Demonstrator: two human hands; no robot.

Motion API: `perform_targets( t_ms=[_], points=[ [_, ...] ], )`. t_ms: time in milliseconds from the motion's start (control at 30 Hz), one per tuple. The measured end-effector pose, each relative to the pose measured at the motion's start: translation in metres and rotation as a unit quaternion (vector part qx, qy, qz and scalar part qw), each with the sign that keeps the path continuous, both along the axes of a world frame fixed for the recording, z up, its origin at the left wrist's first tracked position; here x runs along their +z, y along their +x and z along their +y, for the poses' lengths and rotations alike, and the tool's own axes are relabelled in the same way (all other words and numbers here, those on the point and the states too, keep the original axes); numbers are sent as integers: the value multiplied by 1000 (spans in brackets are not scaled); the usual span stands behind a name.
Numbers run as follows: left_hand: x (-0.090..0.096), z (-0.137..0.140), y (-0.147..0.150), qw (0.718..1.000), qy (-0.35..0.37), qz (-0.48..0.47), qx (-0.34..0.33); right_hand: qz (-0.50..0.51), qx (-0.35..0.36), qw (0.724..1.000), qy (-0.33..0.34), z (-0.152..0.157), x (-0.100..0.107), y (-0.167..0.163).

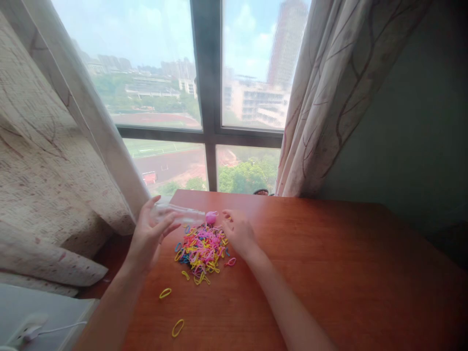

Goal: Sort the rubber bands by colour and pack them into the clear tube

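Observation:
A clear plastic bottle [183, 213] lies tilted on its side, its mouth to the right, with the fingers of my left hand [151, 226] around its base end. At the mouth sits a round pink piece [211, 217]; whether it is a cap or bunched bands I cannot tell. Just right of it, my right hand [239, 231] is closed with curled fingers, and a bit of yellow rubber band [229, 218] shows at the fingertips. Below the bottle, between both hands, is a heap of small colored rubber bands [204, 248], mostly pink and yellow with some blue and red.
Two loose yellow bands [165, 293] lie nearer me on the brown wooden table [329, 273]. Beyond the table's far edge is a window [210, 97] between patterned curtains [314, 107]. At lower left, a white cable [60, 329] plugs into a socket.

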State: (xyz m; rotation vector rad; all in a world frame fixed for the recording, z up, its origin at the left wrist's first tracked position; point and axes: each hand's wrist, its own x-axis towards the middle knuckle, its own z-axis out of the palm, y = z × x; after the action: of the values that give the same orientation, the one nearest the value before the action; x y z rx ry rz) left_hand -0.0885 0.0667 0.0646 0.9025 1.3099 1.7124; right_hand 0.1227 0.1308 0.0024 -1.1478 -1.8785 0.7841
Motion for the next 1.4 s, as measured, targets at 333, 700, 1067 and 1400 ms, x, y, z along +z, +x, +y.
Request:
perform_targets(
  t_ms=[333, 700, 1067, 1400],
  points=[
    [-14, 45, -14, 988, -83, 116, -60, -113, 88, 989, 23, 75, 0, -25],
    [-17, 82, -1, 935, -60, 327, -122, -7, 50, 998, -43, 108, -13, -3],
    [-16, 66, 5, 894, 0, 444, -56, 124, -62, 988, -75, 47, -28, 54],
    [-13, -28, 164, 864, 20, 459, -207, 252, -48, 957, -138, -58, -23, 87]
  ],
)
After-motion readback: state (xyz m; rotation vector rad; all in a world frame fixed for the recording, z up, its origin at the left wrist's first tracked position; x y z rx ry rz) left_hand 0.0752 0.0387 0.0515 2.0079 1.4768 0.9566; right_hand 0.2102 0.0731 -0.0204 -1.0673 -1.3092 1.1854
